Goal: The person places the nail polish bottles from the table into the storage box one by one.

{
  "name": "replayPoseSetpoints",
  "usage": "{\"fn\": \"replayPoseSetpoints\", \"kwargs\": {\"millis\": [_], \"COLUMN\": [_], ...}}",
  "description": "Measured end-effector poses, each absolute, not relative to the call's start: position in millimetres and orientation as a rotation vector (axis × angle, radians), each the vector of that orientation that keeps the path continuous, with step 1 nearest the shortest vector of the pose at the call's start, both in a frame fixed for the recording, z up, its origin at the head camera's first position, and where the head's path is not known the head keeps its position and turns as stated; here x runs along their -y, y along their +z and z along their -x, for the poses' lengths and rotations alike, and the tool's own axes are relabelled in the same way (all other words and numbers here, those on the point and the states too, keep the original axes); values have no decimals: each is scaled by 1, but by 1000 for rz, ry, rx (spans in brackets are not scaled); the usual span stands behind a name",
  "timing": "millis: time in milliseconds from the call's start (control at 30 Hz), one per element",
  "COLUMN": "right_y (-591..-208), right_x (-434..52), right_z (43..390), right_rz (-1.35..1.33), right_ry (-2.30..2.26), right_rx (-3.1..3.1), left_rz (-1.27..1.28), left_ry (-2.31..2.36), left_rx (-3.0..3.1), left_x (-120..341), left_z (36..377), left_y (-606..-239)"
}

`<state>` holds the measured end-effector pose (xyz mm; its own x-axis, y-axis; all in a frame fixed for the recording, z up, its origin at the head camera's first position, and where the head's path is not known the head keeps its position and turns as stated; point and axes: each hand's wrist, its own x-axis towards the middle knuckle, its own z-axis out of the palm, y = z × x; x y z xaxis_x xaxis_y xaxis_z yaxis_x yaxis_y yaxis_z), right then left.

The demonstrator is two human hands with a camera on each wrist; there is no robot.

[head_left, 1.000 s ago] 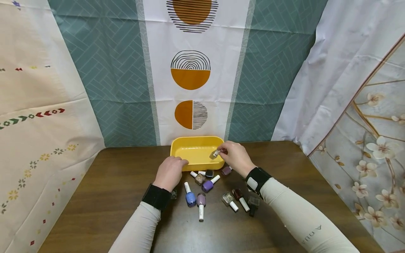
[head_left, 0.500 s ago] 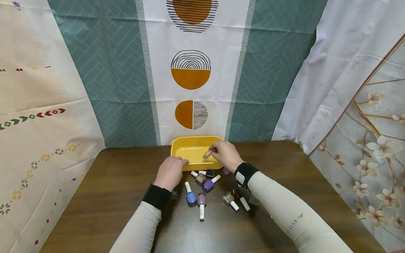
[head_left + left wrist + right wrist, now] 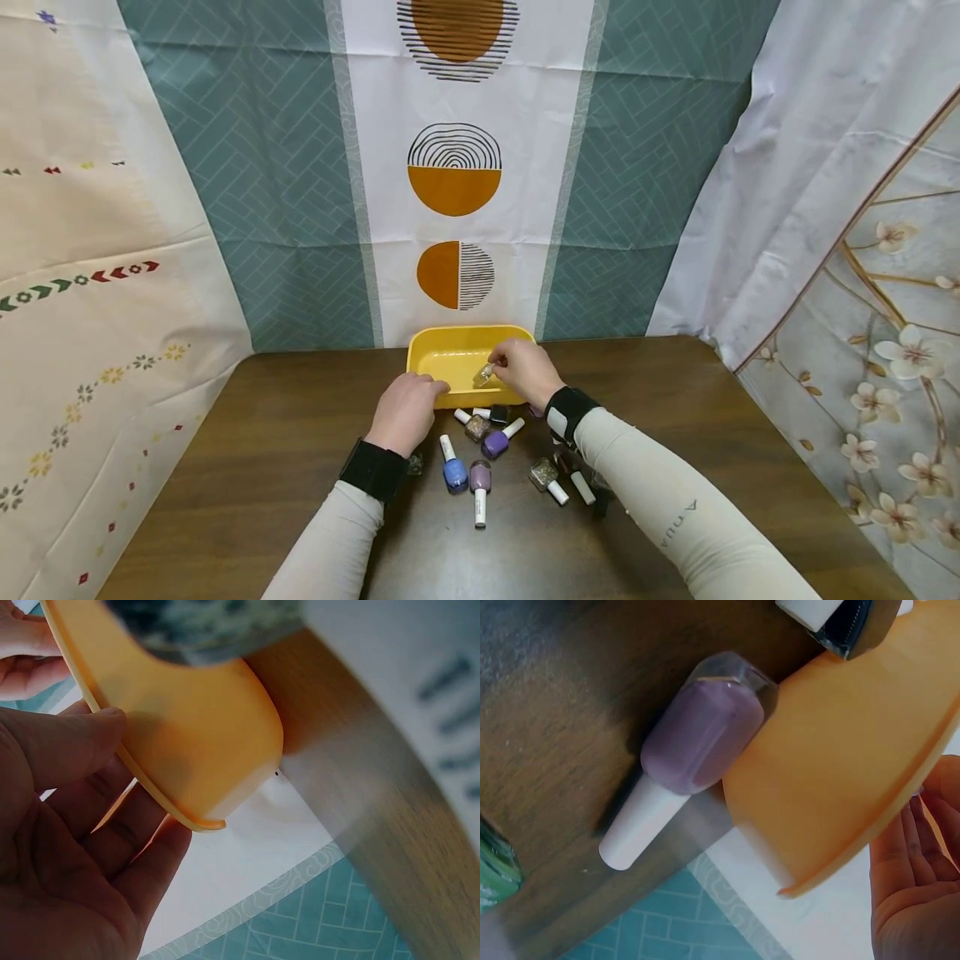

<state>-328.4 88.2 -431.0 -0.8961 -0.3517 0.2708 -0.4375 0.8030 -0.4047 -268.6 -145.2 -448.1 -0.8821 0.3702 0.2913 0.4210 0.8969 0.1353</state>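
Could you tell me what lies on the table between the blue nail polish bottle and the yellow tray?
In the head view, a glitter bottle and a dark bottle lie between the blue bottle and the yellow tray, on the table.

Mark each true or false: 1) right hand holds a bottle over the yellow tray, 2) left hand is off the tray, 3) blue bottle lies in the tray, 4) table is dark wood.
1) True: the right hand pinches a small glittery bottle above the yellow tray.
2) False: the left hand grips the tray's near rim.
3) False: the blue bottle lies on the table, in front of the tray.
4) True.
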Motion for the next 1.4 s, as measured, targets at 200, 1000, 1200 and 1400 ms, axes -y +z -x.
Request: {"fn": "replayPoseSetpoints", "kwargs": {"millis": [200, 1000, 1200, 1400], "right_y": [-434, -435, -430, -427], "right_x": [-87, -88, -86, -85], "right_z": [329, 335, 332, 332], "right_rz": [-602, -616, -614, -596], "right_ry": [672, 448, 401, 376], "right_rx": [2829, 2952, 2973, 2988], "left_rz": [605, 615, 623, 622], "left_ry": [-292, -298, -288, -283], "left_rx": [2783, 2760, 2754, 2753], "left_x": [145, 144, 144, 143], "left_z": [268, 266, 266, 268], "left_y": [-450, -447, -448, -447]}}
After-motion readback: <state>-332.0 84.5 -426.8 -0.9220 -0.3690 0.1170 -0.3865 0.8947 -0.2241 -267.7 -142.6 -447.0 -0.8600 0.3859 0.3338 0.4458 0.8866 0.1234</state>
